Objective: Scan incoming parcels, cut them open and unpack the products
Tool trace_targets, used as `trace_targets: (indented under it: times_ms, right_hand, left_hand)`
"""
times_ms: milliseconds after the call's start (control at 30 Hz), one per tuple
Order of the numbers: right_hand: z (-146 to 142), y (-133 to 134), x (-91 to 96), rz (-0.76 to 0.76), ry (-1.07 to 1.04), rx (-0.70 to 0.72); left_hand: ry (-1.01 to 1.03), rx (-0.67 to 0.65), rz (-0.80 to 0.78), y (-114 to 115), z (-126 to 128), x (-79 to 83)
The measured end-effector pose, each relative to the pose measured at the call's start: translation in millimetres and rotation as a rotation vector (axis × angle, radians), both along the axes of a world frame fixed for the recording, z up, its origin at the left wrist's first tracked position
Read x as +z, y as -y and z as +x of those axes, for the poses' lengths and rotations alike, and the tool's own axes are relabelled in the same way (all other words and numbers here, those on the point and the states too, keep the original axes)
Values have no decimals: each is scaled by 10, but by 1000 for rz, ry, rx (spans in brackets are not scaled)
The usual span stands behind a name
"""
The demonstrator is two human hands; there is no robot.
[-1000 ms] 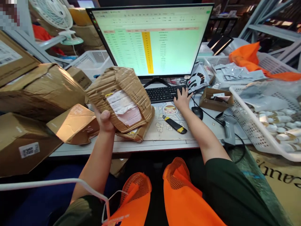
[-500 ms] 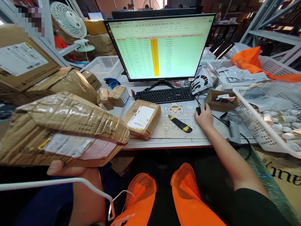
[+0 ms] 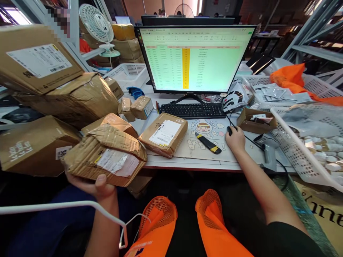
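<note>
My left hand (image 3: pixel 100 186) grips a crumpled, taped cardboard parcel (image 3: pixel 107 155) from below, holding it flat just off the desk's front left edge. A torn shipping label faces up on it. My right hand (image 3: pixel 235 137) is cupped over a black mouse (image 3: pixel 229 130) on the desk mat. A smaller labelled cardboard box (image 3: pixel 164 133) lies on the desk between my hands, beside a black and yellow utility knife (image 3: pixel 208 143). Behind them are a black keyboard (image 3: pixel 193 110) and a monitor (image 3: pixel 195 59) showing a green spreadsheet.
Stacked cardboard boxes (image 3: pixel 61 94) crowd the left side. A white basket (image 3: pixel 300 150) of small bottles stands at the right, with a barcode scanner (image 3: pixel 269 153) beside it and an open small box (image 3: pixel 257 120). A white fan (image 3: pixel 98 26) stands behind.
My left hand swung the crumpled parcel from over the desk down to the left. My right hand left the keyboard and settled on the mouse. The labelled box came into sight.
</note>
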State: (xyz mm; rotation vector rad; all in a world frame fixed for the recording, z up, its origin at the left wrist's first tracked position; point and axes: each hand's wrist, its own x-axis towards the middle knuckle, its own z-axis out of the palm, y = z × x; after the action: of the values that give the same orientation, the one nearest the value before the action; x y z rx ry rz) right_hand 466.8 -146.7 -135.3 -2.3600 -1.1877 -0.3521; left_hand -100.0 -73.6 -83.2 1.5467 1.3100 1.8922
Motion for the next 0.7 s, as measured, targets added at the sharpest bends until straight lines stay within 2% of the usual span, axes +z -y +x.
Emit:
trace_targets:
  times_ms: [100,167,300,700]
  right_hand:
    - [-23,14,15,-8,-2,-4]
    - [-30,21,14,-6,1,13]
    - [-7,14,-12,34,24,59]
    - [92,5,-115,49,48,103]
  left_hand:
    - [-24,39,107,-25,-51,-174]
    - [-39,1,97,-53,-92,-220]
    - [-32,-64,92,-119,-172,-214]
    - [10,-74,77,-150,-173,-246]
